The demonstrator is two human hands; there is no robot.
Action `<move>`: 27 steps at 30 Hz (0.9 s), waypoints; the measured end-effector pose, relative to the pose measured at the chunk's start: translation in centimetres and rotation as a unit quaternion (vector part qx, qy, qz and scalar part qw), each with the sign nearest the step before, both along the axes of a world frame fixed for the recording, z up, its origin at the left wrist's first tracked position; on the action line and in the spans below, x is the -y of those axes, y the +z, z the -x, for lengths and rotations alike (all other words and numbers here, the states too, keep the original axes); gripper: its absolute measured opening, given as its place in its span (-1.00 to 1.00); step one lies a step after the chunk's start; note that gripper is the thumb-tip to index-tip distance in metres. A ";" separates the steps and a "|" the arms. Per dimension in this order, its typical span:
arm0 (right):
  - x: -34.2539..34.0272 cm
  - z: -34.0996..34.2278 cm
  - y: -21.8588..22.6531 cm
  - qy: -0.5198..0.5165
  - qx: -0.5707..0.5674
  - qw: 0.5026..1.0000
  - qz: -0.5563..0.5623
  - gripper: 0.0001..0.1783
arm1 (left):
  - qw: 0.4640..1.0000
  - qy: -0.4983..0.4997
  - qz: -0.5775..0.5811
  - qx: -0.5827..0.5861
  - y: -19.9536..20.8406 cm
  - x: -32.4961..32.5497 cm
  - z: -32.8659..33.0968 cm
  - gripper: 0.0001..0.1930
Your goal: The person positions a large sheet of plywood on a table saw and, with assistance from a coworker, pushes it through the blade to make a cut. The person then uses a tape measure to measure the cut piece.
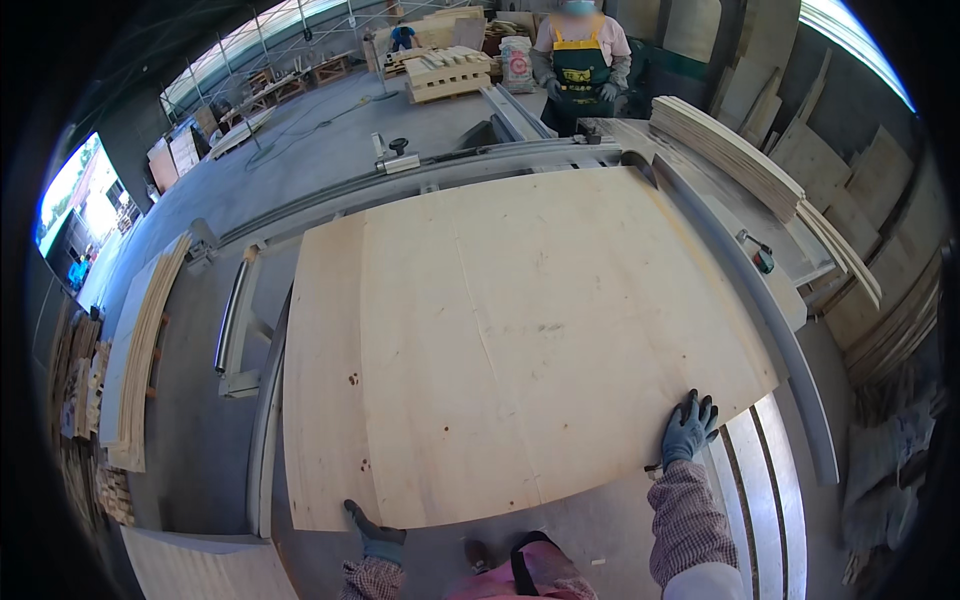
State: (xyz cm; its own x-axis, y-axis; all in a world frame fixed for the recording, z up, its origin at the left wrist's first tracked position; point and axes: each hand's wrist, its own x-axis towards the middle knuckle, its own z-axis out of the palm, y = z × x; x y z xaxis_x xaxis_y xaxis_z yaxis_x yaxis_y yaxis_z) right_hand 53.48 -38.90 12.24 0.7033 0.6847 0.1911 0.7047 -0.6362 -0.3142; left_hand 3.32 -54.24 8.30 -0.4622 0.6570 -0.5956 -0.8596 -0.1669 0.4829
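From my remote seat I am looking down on a broad plywood sheet that is filling the middle of the frame, and what could go wrong is holding my attention. If the two hands are pushing unevenly, I am expecting the sheet to be skewing away from the long metal fence at right. If too much weight is bearing on the lower left corner, where I am seeing bare floor beyond the edge, the sheet could be tipping. A co-worker is standing near the sheet's far edge at upper centre (I am treating that as a reason for caution), so a sudden shove could be sending it that way.

As for the grip, the sheet is lying ahead of both hands, its near edge running between them. At lower right, the gloved right hand is resting palm down with fingers spread on the sheet's top face, not clenching anything, just beside the slotted metal table. At lower left, the gloved left hand is meeting the near edge; I am not able to tell whether it is grasping the sheet or merely touching it.
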 end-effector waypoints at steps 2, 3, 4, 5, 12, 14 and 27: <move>-0.1 -0.2 -0.1 -0.003 0.004 1.000 -0.004 -0.45 | 1.000 0.005 0.010 0.002 0.7 0.1 -0.3 -0.27; 0.0 -0.1 -0.1 -0.005 0.003 1.000 0.003 -0.45 | 1.000 0.006 0.015 0.004 1.2 0.1 -0.5 -0.28; 0.1 0.3 0.0 -0.006 0.001 1.000 0.009 -0.45 | 1.000 0.012 -0.005 0.007 1.5 0.2 -0.6 -0.29; 0.2 0.6 0.0 -0.007 -0.001 1.000 0.015 -0.46 | 1.000 0.017 -0.024 0.010 1.7 0.2 -0.7 -0.31; 0.5 1.0 0.0 -0.007 -0.006 1.000 0.006 -0.46 | 0.998 0.022 -0.060 -0.026 -0.2 0.8 0.1 -0.34; 0.6 0.9 0.0 -0.009 0.001 1.000 0.008 -0.46 | 0.997 0.015 -0.050 -0.050 0.3 0.8 -0.3 -0.35; 1.2 1.0 -0.6 -0.002 0.021 1.000 -0.005 -0.47 | 0.996 0.012 -0.065 -0.059 0.3 1.6 0.1 -0.37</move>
State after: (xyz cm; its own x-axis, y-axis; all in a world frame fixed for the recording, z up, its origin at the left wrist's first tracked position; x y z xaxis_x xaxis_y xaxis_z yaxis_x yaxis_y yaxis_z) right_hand 52.49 -40.15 11.61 0.6977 0.6792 0.2278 0.7144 -0.6363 -0.2911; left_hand 3.20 -55.82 8.56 -0.5398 0.7134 -0.4469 -0.7935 -0.2539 0.5531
